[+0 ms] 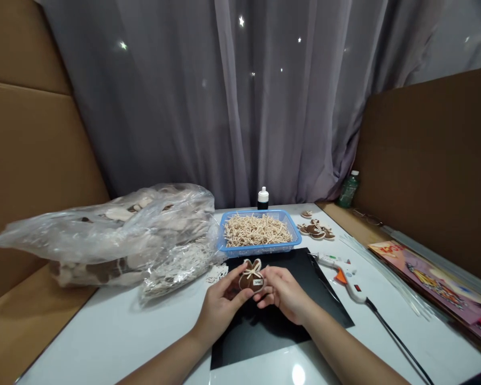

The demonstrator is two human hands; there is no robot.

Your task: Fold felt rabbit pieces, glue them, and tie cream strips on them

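A small brown round ornament with a cream bow and a tiny white label is held between both hands above a black mat. My left hand grips its left side with thumb and fingers closed on it. My right hand pinches its right side near the label. A white hot glue gun with an orange trigger lies on the table just right of the mat, its black cord running toward me.
A blue basket of cream string bows stands behind the mat, with a small black-and-white bottle behind it. A large clear plastic bag of pieces lies left. Several finished ornaments, a green bottle and colourful printed sheets lie right.
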